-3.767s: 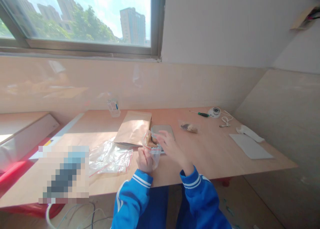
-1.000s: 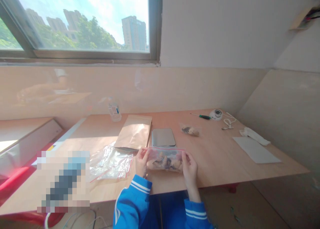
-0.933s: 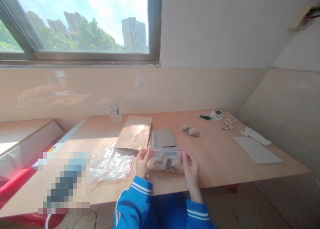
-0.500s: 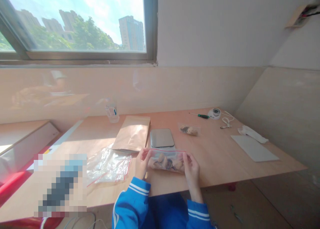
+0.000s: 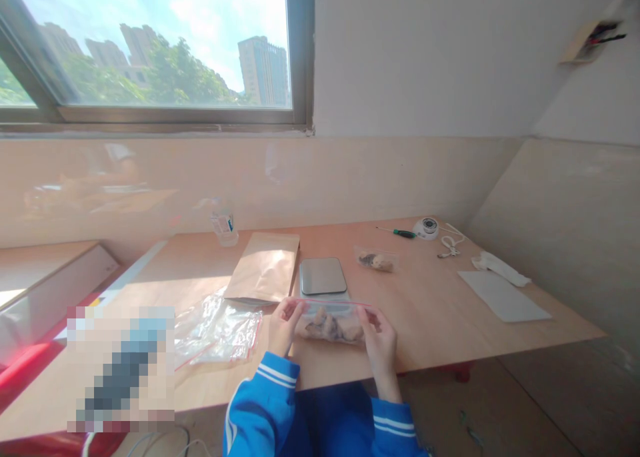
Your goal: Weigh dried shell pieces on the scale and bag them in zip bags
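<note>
A clear zip bag [image 5: 333, 326] with a red seal strip hangs between my hands near the table's front edge. Brown, lumpy pieces, perhaps dried mushrooms, lie in its lower part. My left hand [image 5: 285, 324] pinches the top left corner. At the top right, my right hand [image 5: 379, 334] has thumb and fingers closed on the seal strip. Just beyond the bag sits a flat scale [image 5: 323, 276] with a metal plate. Behind it to the right, a second filled zip bag [image 5: 377, 260] rests on the table.
Left of the scale lies a brown paper bag [image 5: 265, 267], with loose clear bags [image 5: 220, 330] nearer me. A plastic bottle [image 5: 224, 227] stands at the back. Toward the right are a screwdriver [image 5: 404, 234], a dome camera [image 5: 427, 228], a cable [image 5: 450, 246] and a white sheet [image 5: 503, 297].
My right hand has shifted slightly left along the bag's seal strip. The left hand keeps its hold, and the camera view has moved a little.
</note>
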`<state>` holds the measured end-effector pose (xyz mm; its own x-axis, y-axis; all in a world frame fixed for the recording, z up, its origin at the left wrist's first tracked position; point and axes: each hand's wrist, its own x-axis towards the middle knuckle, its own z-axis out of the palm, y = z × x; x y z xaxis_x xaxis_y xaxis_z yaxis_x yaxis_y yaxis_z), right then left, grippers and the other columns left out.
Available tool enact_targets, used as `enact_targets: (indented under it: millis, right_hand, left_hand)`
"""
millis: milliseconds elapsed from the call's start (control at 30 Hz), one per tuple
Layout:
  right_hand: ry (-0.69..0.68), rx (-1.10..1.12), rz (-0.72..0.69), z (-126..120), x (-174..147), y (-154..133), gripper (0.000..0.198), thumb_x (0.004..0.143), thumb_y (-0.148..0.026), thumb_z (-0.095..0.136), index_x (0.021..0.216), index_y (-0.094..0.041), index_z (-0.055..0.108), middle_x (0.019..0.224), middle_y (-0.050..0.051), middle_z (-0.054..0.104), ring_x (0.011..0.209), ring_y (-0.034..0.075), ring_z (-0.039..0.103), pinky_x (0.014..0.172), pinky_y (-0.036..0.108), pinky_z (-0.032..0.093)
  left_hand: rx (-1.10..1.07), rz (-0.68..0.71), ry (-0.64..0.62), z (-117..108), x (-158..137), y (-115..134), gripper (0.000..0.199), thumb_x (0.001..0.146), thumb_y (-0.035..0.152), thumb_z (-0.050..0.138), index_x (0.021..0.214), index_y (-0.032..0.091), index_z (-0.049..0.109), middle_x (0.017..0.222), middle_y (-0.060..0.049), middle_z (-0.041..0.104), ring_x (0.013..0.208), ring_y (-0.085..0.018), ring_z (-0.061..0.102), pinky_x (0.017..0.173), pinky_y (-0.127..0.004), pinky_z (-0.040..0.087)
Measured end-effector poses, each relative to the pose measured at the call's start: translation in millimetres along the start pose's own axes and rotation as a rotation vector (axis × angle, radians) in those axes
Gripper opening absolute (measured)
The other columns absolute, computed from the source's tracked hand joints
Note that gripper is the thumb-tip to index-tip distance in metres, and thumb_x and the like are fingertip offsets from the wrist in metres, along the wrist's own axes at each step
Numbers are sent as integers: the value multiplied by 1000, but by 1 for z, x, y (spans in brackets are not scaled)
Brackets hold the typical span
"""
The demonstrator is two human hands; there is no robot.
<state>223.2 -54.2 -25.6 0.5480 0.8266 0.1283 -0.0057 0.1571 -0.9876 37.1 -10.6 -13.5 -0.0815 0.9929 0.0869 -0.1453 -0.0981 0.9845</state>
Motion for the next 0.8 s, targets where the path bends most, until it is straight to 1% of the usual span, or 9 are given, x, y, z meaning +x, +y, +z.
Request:
enact_targets:
  millis: [67, 167, 300, 367, 433, 633, 800]
  right_hand:
    - [20, 4, 8, -1, 1, 2, 37, 73, -50, 67, 84, -14, 67, 81, 9, 71, 75, 21, 66, 71, 32, 52]
    - [-2, 35, 11, 0, 2, 3, 36, 73, -50, 67, 82, -15, 66, 79, 8, 71, 76, 21, 66, 71, 32, 52]
    - [-106, 56, 1, 0, 3, 0, 32, 74, -47, 67, 82, -16, 66, 79, 5, 71, 77, 20, 66, 72, 30, 52]
    - [-168, 45, -8, 1, 2, -2, 29, 75, -45, 67, 82, -17, 67, 81, 5, 71, 78, 19, 65, 73, 30, 51]
    - [-199, 45, -10, 2, 1, -4, 28, 76, -44, 67, 82, -17, 68, 81, 5, 71, 79, 19, 66, 75, 30, 51]
    - [-167, 59, 5, 8, -1, -9, 30, 71, -45, 70, 80, -17, 69, 79, 6, 73, 77, 21, 67, 74, 33, 53]
    - [-118, 53, -21, 10, -3, -10, 26, 71, -42, 71, 78, -17, 68, 77, 5, 72, 74, 20, 67, 73, 33, 54]
  left_hand:
    - [-6, -2, -2, 0, 0, 0, 33, 68, 46, 71, 77, 15, 65, 72, -4, 69, 75, -18, 64, 75, -28, 49]
    - [-1, 10, -6, 1, 0, -2, 34, 68, 47, 70, 77, 15, 64, 72, -4, 68, 74, -17, 63, 74, -28, 49]
    - [35, 10, -35, 3, -1, -3, 32, 70, 45, 70, 80, 15, 65, 75, -4, 68, 77, -18, 63, 75, -28, 49]
    - [65, 7, -53, 3, -2, -2, 30, 70, 43, 70, 80, 15, 66, 74, -4, 67, 76, -17, 62, 73, -28, 48]
    - [92, 17, -62, 3, -3, -1, 28, 70, 41, 70, 79, 15, 66, 72, -3, 66, 73, -16, 60, 71, -26, 48]
    - [85, 22, -79, 3, -4, 6, 29, 70, 43, 69, 76, 16, 64, 70, -2, 65, 71, -16, 60, 68, -26, 47]
    - [105, 10, -42, 4, -7, 12, 29, 69, 43, 69, 75, 15, 65, 65, -1, 63, 66, -15, 58, 64, -25, 46]
